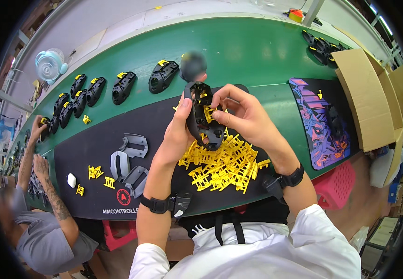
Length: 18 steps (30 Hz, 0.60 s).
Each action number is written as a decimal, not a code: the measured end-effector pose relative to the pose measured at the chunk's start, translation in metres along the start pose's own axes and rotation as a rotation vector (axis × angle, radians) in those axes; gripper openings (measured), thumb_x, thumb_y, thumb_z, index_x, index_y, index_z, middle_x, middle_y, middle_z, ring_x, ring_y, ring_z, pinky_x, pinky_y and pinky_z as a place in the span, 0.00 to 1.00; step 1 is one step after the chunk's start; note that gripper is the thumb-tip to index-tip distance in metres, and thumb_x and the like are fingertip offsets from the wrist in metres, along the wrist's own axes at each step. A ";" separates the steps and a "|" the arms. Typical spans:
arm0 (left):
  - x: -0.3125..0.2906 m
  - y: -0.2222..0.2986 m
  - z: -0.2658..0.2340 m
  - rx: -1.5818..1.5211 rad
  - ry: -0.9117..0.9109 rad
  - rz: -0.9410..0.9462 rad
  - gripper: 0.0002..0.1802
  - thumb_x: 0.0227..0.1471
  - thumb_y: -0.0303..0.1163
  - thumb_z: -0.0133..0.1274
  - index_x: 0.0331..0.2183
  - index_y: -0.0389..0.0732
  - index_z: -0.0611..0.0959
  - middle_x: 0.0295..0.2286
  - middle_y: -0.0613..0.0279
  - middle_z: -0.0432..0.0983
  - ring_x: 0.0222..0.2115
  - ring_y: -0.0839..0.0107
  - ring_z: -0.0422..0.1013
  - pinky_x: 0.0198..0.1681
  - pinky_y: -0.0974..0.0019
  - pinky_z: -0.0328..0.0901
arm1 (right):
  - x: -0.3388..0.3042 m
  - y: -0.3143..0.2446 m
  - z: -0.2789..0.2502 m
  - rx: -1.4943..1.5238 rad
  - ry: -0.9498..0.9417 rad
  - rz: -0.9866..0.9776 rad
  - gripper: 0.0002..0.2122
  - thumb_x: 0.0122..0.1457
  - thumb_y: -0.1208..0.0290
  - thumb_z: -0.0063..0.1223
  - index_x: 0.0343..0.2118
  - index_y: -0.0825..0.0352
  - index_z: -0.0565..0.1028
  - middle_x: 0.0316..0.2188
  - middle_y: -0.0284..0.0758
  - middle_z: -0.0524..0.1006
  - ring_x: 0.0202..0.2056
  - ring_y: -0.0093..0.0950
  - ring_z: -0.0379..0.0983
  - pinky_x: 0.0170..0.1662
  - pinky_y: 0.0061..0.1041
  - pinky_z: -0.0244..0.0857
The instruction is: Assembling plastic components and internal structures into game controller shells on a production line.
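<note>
While both forearms rise from the lower edge of the view, the left hand [178,135] holds a black plastic housing [201,114] upright above the surface, its fingers curled round the housing's left side and back, so that this grip is closed on it. The right hand [243,116] comes in from the other side; its thumb and forefinger are pinched on a small yellow clip [208,113] set against the inner face of the housing, with the other fingers bent loosely above. The housing is therefore off the surface, between the two hands and just above a loose heap of yellow clips [222,162] that lies on a black mat [94,153]. On the same mat, to the left of the heap, lie three grey brackets [129,165], a few stray yellow clips [95,172] and a small white capsule-shaped piece [71,180]. Beyond the mat, on the green surface [248,51], a row of black housings with yellow clips fitted [122,87] runs off to the left. Further black housings [322,46] sit at the far right by an open cardboard box [364,97], and a colourful printed mat [318,121] lies next to it. At the left edge another person's hand [37,128] rests on a housing in that row. Each wrist of the near person carries a black strap.
</note>
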<state>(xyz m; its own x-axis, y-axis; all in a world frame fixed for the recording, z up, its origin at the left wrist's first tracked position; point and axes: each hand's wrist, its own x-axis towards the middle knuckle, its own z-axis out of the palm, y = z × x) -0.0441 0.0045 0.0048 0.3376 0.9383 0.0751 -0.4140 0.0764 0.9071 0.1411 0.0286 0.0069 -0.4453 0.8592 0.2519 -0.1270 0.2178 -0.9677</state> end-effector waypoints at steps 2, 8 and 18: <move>0.002 0.000 0.000 -0.011 -0.008 -0.010 0.38 0.65 0.56 0.32 0.67 0.43 0.56 0.53 0.57 0.71 0.50 0.68 0.71 0.52 0.63 0.68 | -0.002 -0.003 0.001 -0.063 0.032 -0.049 0.06 0.57 0.77 0.61 0.36 0.67 0.76 0.36 0.27 0.71 0.31 0.15 0.65 0.38 0.19 0.63; 0.005 0.005 0.002 -0.415 0.031 -0.148 0.37 0.66 0.55 0.34 0.60 0.34 0.68 0.51 0.56 0.73 0.48 0.68 0.72 0.53 0.62 0.69 | -0.004 -0.030 -0.009 -0.726 -0.034 -0.555 0.20 0.36 0.63 0.75 0.35 0.61 0.82 0.42 0.28 0.79 0.47 0.36 0.71 0.51 0.36 0.69; -0.009 0.012 -0.018 -0.731 -0.172 -0.356 0.40 0.59 0.53 0.33 0.61 0.32 0.65 0.49 0.45 0.75 0.40 0.61 0.78 0.38 0.64 0.75 | -0.010 -0.025 0.009 -0.650 -0.212 -0.476 0.16 0.46 0.65 0.69 0.37 0.64 0.78 0.35 0.30 0.76 0.44 0.36 0.67 0.55 0.36 0.65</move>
<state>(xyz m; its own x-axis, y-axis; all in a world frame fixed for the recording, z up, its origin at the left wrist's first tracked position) -0.0676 0.0035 0.0073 0.6525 0.7561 -0.0495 -0.6826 0.6149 0.3948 0.1410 0.0109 0.0288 -0.6392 0.5163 0.5700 0.1638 0.8155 -0.5550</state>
